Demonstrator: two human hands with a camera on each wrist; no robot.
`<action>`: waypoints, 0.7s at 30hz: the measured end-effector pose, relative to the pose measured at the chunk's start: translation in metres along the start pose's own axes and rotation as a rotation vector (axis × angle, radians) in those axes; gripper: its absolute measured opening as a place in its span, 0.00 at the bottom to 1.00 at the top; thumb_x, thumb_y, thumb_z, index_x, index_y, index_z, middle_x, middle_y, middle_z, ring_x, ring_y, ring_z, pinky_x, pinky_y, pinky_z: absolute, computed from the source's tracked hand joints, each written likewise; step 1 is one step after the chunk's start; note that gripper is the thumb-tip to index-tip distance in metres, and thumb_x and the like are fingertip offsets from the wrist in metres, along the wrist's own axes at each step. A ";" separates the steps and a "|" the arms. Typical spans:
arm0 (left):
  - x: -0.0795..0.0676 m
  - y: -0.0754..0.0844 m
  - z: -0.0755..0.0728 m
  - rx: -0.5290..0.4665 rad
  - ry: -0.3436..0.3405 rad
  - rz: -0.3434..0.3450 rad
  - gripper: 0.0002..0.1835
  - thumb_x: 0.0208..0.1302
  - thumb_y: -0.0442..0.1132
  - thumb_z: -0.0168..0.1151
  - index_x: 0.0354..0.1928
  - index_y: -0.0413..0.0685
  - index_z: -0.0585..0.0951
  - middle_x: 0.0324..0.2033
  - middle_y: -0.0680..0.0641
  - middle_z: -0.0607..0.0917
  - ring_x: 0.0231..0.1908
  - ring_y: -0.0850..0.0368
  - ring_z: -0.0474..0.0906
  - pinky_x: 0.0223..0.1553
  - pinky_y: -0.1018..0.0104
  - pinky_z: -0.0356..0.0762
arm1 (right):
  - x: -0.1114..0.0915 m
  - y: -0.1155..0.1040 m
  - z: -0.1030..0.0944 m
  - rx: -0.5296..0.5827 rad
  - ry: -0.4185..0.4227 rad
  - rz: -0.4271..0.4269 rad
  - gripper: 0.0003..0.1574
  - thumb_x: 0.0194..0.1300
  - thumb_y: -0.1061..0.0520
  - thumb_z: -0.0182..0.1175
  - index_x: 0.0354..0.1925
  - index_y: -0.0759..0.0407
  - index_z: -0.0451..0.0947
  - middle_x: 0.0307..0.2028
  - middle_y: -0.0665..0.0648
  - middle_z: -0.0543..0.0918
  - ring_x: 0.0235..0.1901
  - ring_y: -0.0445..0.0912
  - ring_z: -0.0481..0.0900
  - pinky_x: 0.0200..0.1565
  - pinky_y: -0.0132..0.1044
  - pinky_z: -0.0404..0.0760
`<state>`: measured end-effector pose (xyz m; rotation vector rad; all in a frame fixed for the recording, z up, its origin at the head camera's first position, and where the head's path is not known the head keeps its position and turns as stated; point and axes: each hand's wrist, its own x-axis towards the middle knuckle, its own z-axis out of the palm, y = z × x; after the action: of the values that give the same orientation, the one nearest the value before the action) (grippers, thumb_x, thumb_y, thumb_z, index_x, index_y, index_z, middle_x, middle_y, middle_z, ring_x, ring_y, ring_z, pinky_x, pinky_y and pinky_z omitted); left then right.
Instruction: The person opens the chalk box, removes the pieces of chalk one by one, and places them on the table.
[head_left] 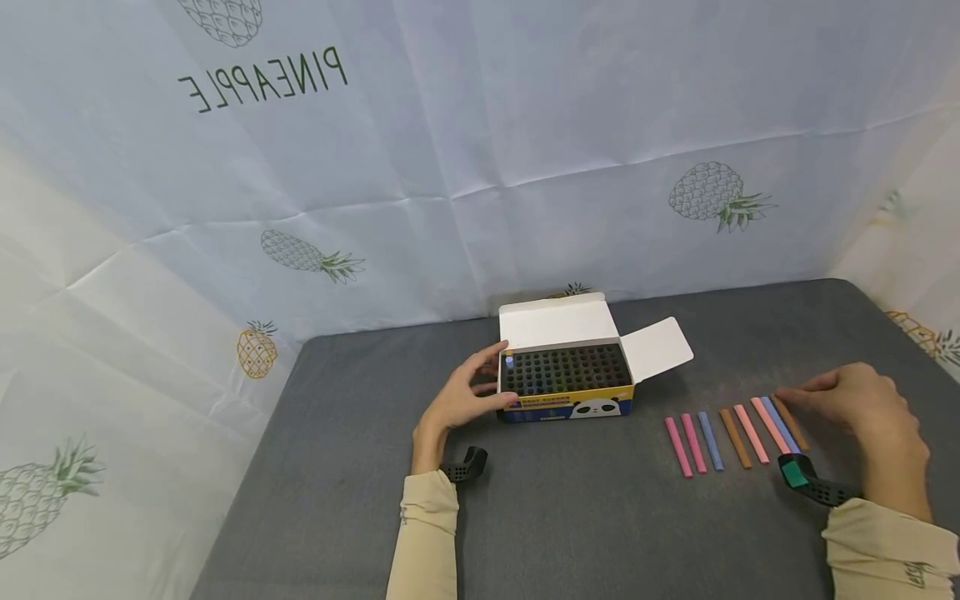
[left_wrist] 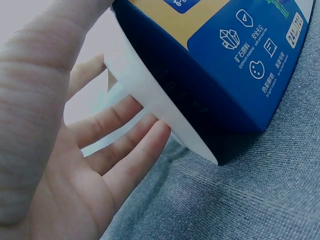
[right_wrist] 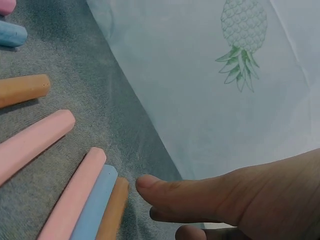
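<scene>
A box of chalk (head_left: 567, 407) with a panda on its front stands with its lid up, showing a black insert full of holes. One blue chalk stick (head_left: 509, 362) stands in a back-left hole. My left hand (head_left: 460, 393) spans the box's left end, thumb at the front corner; in the left wrist view its fairly straight fingers touch the white end flap (left_wrist: 145, 90). At the right, my right hand (head_left: 862, 404) hovers by the far end of the outermost brown chalk stick (head_left: 791, 423). The right wrist view shows a small gap between thumb and that stick.
Several more chalk sticks lie in a row on the grey cloth: pink (head_left: 678, 447), blue (head_left: 710, 441), brown (head_left: 736, 438) and light pink (head_left: 752, 433). A white side flap (head_left: 658, 348) sticks out towards them. Behind the table hangs a pineapple-print curtain (head_left: 420, 258).
</scene>
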<state>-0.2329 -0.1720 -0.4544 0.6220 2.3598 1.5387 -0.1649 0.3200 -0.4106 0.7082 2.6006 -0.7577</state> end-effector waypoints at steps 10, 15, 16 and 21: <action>-0.001 -0.001 0.000 -0.004 0.007 0.008 0.44 0.64 0.36 0.71 0.79 0.62 0.62 0.68 0.42 0.69 0.64 0.44 0.72 0.67 0.46 0.78 | 0.003 0.005 -0.001 -0.007 0.017 -0.035 0.52 0.70 0.28 0.58 0.68 0.70 0.70 0.70 0.86 0.53 0.65 0.85 0.52 0.54 0.80 0.66; -0.001 -0.002 0.000 -0.002 0.006 0.014 0.44 0.64 0.40 0.72 0.79 0.65 0.63 0.69 0.43 0.69 0.64 0.45 0.73 0.67 0.47 0.78 | 0.004 0.008 -0.001 -0.002 0.048 -0.078 0.51 0.70 0.29 0.57 0.66 0.71 0.71 0.68 0.86 0.57 0.61 0.83 0.59 0.49 0.77 0.70; -0.001 -0.002 0.000 -0.001 0.005 0.016 0.44 0.64 0.41 0.73 0.79 0.65 0.63 0.70 0.43 0.69 0.64 0.45 0.73 0.67 0.47 0.78 | 0.004 0.007 -0.001 0.000 0.065 -0.089 0.49 0.71 0.30 0.57 0.66 0.71 0.72 0.68 0.86 0.58 0.60 0.82 0.62 0.47 0.76 0.72; -0.002 -0.002 0.000 0.003 0.007 0.022 0.44 0.64 0.43 0.73 0.79 0.65 0.62 0.69 0.43 0.68 0.64 0.46 0.72 0.67 0.47 0.79 | 0.001 0.004 -0.001 0.015 0.139 -0.164 0.43 0.73 0.35 0.58 0.61 0.73 0.76 0.64 0.83 0.68 0.53 0.79 0.68 0.42 0.71 0.74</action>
<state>-0.2317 -0.1740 -0.4562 0.6467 2.3691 1.5490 -0.1640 0.3245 -0.4118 0.5761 2.8093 -0.8019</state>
